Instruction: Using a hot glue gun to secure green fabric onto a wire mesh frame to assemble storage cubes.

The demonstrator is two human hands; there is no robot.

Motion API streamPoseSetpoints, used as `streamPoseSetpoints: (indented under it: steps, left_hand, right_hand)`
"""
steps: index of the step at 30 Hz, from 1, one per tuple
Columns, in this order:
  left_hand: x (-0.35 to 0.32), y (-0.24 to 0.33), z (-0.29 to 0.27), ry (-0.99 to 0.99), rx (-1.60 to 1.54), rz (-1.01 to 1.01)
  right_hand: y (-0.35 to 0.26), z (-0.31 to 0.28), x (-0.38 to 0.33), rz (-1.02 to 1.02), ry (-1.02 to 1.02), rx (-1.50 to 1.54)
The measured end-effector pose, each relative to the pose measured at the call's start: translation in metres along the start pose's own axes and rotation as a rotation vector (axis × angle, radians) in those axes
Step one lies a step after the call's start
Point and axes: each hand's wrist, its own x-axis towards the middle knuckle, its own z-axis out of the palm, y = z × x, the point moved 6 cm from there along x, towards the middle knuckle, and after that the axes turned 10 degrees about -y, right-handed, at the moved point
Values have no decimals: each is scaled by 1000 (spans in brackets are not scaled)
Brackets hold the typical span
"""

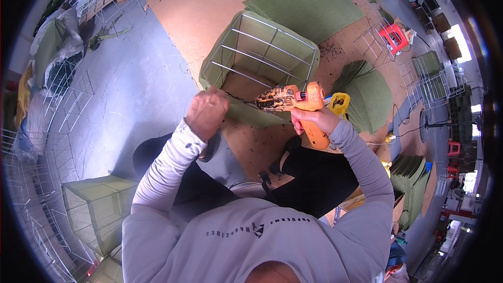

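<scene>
A wire frame point(249, 35) lined with green felt point(296, 47) stands in front of me, its open side showing a brown bottom. My right hand point(318, 119) is wrapped round the handle of an orange pistol-shaped tool point(316, 97), its long nose streaked black and pointing left. The nose lies over the near edge of the felt. At the near left corner of the frame, my left hand point(208, 109) is closed, knuckles up. A thin dark strand runs between it and the tool's nose. What its fingers hold is hidden.
Green felt sheets point(314, 10) lie behind the frame, and a fanned felt stack point(367, 97) is at right beside a yellow object point(339, 104). A felt-covered frame point(99, 207) stands at lower left. Bare wire frames point(68, 102) line the left. A red stool point(393, 38) is far right.
</scene>
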Motion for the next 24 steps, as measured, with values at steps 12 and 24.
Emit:
streamPoseSetpoints:
  steps: [12,24]
  left_hand:
    - [3,27,17,-167,-66,-16]
    - [5,36,10,-64,-140,57]
  right_hand:
    - [2,-2,-1,13,4,-27]
    - [1,-2,-16,-13,25,-15]
